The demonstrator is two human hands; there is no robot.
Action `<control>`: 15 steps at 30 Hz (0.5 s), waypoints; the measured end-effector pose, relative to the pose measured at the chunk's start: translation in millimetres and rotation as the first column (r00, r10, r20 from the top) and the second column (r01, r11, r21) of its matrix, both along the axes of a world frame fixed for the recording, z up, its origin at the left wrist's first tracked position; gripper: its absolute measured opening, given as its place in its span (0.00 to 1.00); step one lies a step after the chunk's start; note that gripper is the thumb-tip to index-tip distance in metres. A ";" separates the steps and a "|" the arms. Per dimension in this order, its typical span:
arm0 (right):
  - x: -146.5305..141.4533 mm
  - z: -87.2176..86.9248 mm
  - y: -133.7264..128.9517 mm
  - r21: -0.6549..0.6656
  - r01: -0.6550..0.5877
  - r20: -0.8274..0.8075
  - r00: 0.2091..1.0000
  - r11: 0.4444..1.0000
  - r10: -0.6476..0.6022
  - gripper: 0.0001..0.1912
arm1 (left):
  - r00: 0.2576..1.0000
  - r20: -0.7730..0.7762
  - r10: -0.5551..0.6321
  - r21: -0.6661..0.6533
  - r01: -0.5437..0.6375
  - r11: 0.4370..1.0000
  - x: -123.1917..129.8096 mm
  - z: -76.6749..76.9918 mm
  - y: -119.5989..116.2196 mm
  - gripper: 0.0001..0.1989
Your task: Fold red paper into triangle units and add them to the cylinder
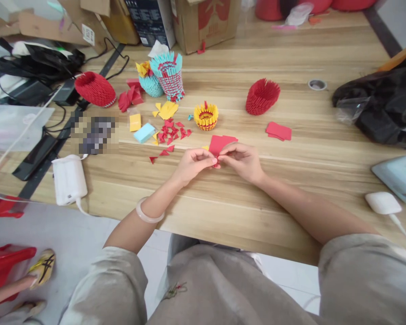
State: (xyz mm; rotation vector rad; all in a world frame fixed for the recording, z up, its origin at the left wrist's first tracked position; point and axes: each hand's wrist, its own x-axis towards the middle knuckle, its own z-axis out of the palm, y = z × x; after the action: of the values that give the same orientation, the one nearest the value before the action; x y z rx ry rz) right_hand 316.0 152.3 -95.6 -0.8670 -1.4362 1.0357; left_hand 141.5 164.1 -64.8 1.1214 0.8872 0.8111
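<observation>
Between my fingertips is a small red piece of paper (217,163), mostly hidden by the fingers. My left hand (196,163) pinches it from one side, and my right hand (241,161) pinches it from the other. Just beyond them lie red paper sheets (220,141), partly covered by my right hand. To the left is a scatter of red folded paper triangles (169,131). A small yellow and red folded-paper bowl (206,117) stands behind my hands. More red paper slips (279,131) lie to the right.
Behind stand a blue and red paper vase (171,79) and red paper baskets (262,96), (95,89). Yellow paper (135,122) and blue paper (144,132) lie left. A white power bank (69,179) and a white charger (383,202) flank me. Cardboard boxes (206,27) line the back.
</observation>
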 end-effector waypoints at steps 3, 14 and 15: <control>0.4 -0.2 0.7 0.067 -0.065 0.035 0.997 0.996 0.063 0.12 | 0.992 0.064 0.112 -0.082 -0.107 0.991 0.7 2.8 -0.5 0.15; 0.4 -6.9 2.0 0.016 -0.114 0.005 0.993 0.993 0.114 0.12 | 0.988 0.048 0.150 -0.046 -0.148 0.988 -0.8 -1.0 3.0 0.15; 0.1 -5.8 1.7 0.017 -0.102 0.000 0.995 0.995 0.102 0.11 | 0.987 0.046 0.151 -0.046 -0.149 0.988 -1.0 -1.1 3.3 0.14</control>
State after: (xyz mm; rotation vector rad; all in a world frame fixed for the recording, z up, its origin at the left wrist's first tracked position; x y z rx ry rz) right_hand 316.1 154.0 -101.4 -0.7872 -1.4996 1.0985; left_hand 140.5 167.4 -66.0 1.0019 0.9511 0.9358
